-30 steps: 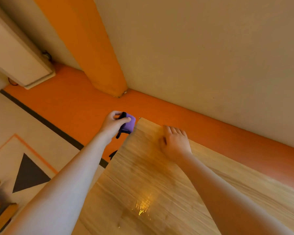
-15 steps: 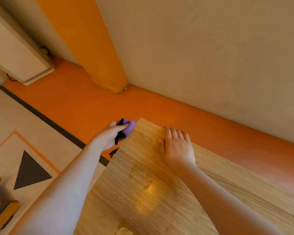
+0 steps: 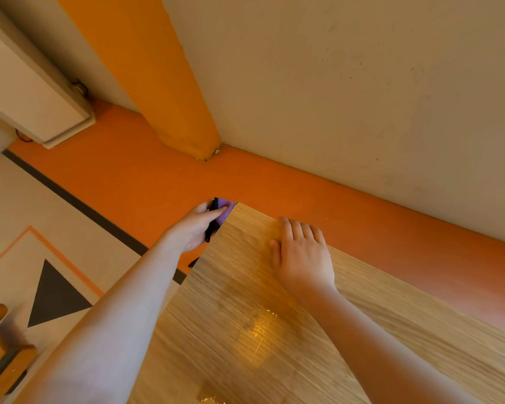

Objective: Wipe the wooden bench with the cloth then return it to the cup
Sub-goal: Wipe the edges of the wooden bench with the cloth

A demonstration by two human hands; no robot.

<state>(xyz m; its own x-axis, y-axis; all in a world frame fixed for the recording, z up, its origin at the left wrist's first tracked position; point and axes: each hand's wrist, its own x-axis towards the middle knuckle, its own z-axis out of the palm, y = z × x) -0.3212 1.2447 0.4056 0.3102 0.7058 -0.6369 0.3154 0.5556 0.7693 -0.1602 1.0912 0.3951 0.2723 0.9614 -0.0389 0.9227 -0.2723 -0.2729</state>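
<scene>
Two bare hands worked at the far corner of the wooden bench [image 3: 274,330], whose glossy top ran back under both forearms, with an orange floor strip [image 3: 129,182] and cream wall [image 3: 347,83] beyond the fingers. The right hand [image 3: 302,258] lay flat, fingers together. The left hand [image 3: 196,227] pinched the purple cloth [image 3: 224,212] against the bench's end edge; no cup showed.

I see R hand [image 3: 302,258] flat on bench [image 3: 274,330] near far corner; L hand [image 3: 196,225] w/ cloth [image 3: 223,209] against bench's left edge.
</scene>
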